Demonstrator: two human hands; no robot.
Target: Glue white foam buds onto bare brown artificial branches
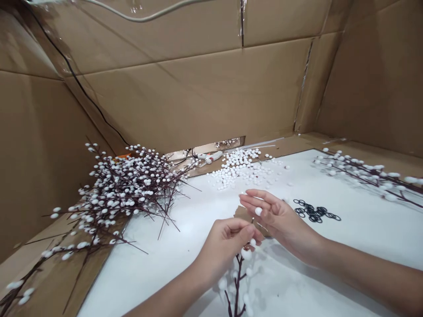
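Pinching a round white bead, the right hand hovers just beside the left hand; that hand pinches a long dark-brown twig, upright, its tip close below the bead.

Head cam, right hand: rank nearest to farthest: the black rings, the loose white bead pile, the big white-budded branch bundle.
1. Small black rings, loose heap on the white sheet, just right of the right hand.
2. Pile of loose round white beads, straight ahead, at the sheet's far edge.
3. Large bundle of dark branches with white buds, far left, on the cardboard.
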